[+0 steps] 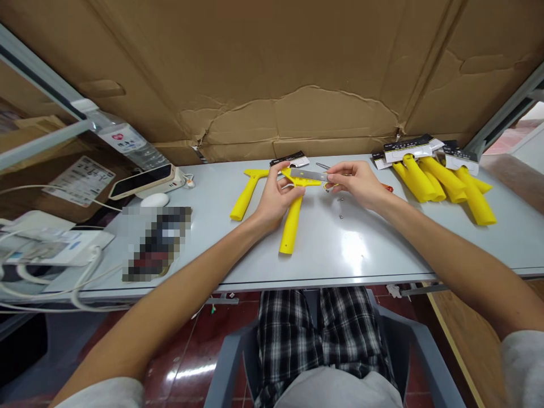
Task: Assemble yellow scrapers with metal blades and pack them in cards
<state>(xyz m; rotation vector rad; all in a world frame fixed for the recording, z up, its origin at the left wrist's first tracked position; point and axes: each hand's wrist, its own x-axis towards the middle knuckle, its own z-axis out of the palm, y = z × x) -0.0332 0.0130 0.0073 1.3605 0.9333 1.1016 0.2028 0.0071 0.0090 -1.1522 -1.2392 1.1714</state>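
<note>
Behind the held yellow tool stands a creased cardboard sheet; below the tool spreads a white table. To its right lies a pile of yellow tools; far to its left stands a clear bottle, with a phone propped in front.

The right hand, at the right end of the tool's head, has thumb and forefinger pinched together on the end of a flat metal strip, the other fingers curled. The left hand is closed around the head's left end, its thumb in front, hiding part of it. Another yellow tool lies just left of that hand.

Black-and-white cards top the pile, their print too small to read. The bottle's label bears a red mark, its writing illegible. Tiny screws lie to the right of the held tool.
</note>
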